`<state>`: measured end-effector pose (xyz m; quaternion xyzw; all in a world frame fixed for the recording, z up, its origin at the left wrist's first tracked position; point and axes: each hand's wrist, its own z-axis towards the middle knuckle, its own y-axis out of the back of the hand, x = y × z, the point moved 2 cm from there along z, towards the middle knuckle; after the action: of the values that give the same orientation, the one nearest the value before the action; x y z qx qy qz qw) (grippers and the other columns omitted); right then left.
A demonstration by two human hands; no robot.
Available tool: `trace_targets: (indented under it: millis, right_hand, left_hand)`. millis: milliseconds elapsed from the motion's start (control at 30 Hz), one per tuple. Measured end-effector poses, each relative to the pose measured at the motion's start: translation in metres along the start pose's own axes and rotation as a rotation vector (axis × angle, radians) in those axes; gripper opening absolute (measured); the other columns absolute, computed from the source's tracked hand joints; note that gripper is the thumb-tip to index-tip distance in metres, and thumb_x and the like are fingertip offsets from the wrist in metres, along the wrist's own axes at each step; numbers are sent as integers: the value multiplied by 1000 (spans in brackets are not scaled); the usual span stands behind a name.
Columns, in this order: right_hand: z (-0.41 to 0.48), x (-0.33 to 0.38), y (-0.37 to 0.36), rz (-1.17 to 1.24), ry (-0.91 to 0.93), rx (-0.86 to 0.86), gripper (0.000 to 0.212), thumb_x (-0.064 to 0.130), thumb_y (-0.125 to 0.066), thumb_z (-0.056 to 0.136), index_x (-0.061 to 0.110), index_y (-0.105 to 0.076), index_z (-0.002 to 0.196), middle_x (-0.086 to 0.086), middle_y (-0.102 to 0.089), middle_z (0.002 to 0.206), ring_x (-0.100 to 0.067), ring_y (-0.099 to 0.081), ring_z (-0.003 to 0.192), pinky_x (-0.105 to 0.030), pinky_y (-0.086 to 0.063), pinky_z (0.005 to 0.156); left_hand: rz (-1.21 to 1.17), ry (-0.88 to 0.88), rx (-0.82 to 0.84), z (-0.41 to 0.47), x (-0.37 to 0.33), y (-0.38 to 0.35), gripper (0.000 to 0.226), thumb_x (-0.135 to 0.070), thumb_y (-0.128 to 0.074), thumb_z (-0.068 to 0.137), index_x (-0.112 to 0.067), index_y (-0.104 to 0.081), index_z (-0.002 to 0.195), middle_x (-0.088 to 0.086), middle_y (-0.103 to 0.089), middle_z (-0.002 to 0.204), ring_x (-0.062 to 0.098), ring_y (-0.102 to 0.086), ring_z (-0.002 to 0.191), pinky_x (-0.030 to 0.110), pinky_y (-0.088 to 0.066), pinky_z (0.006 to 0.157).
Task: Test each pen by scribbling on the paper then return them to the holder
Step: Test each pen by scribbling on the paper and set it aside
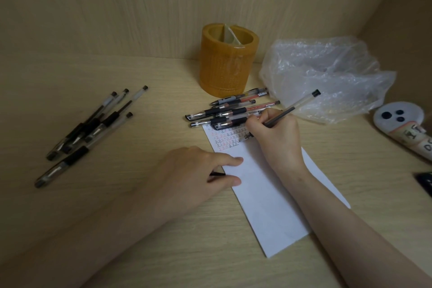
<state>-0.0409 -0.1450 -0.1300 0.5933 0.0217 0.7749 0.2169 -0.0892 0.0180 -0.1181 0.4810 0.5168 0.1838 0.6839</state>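
My right hand (pixel 275 138) grips a clear pen (pixel 297 105) with a black end, its tip down on the white paper (pixel 268 194) among rows of small black and red marks. My left hand (pixel 198 175) rests on the paper's left edge; a small black piece, perhaps a pen cap (pixel 217 174), shows between thumb and forefinger. The amber cylindrical holder (pixel 228 61) stands behind the paper with no pens visible in it. Several pens (pixel 229 112) lie in a pile between holder and paper. Another group of several pens (pixel 88 128) lies on the left of the desk.
A crumpled clear plastic bag (pixel 327 77) lies to the right of the holder. A white object with dark dots (pixel 402 121) lies at the right edge, a dark item (pixel 424 182) below it. Wooden walls close in the desk at back and right.
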Motion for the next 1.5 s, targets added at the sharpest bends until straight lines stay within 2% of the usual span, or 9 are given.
trace_targets:
  millis: [133,400,567,700,900,1033,1133,1500]
  right_hand:
    - [0,0,1,14,-1,17,31,1,-61,80,6,-47,53,12,-38,41,-3,-37,45,-10,-30,48]
    - [-1,2,0,3,-7,19,29,-2,-60,77,4,-47,52,10,-37,42,-3,-35,44,-10,-30,47]
    - [-1,3,1,3,-11,19,26,-2,-60,76,1,-48,53,6,-39,45,-3,-35,46,-10,-30,48]
    - [-1,2,1,-2,-3,19,28,-2,-60,77,3,-48,52,11,-38,42,-2,-35,45,-9,-30,47]
    - [0,1,0,2,4,15,26,-3,-60,77,2,-48,54,5,-40,47,-3,-37,47,-10,-30,49]
    - [0,0,1,18,-8,22,28,-2,-60,78,2,-48,53,10,-39,43,-2,-35,45,-10,-30,48]
    - [-1,0,1,18,-9,29,27,0,-60,79,-2,-49,54,9,-39,44,-2,-35,45,-10,-30,48]
    - [-1,2,1,19,-1,35,27,-3,-60,77,2,-48,53,8,-38,44,-2,-34,45,-10,-31,48]
  left_hand:
    - [-20,-3,7,0,0,0,40,-60,-52,79,-52,-52,118,-21,-41,40,-18,-43,53,10,-27,53]
    - [2,-8,10,0,1,-1,42,-62,-49,79,-53,-50,120,-20,-39,47,-14,-44,52,11,-29,55]
    - [8,-14,1,0,0,-1,41,-61,-49,79,-53,-50,120,-18,-38,46,-15,-44,52,10,-25,52]
    - [0,-17,2,0,0,-1,41,-60,-50,79,-52,-51,120,-17,-38,44,-17,-45,54,10,-25,50]
    - [17,-6,11,0,0,-1,42,-62,-49,79,-54,-49,120,-23,-40,49,-14,-44,53,8,-28,53]
    - [18,-14,8,0,1,-1,42,-62,-49,79,-54,-49,120,-19,-38,48,-16,-43,52,9,-25,50]
    - [19,-18,10,1,1,-1,43,-62,-48,79,-53,-49,121,-19,-38,49,-17,-43,53,9,-26,50]
    - [20,-10,-4,0,1,0,41,-62,-50,79,-53,-51,119,-20,-34,45,-17,-42,51,9,-26,52]
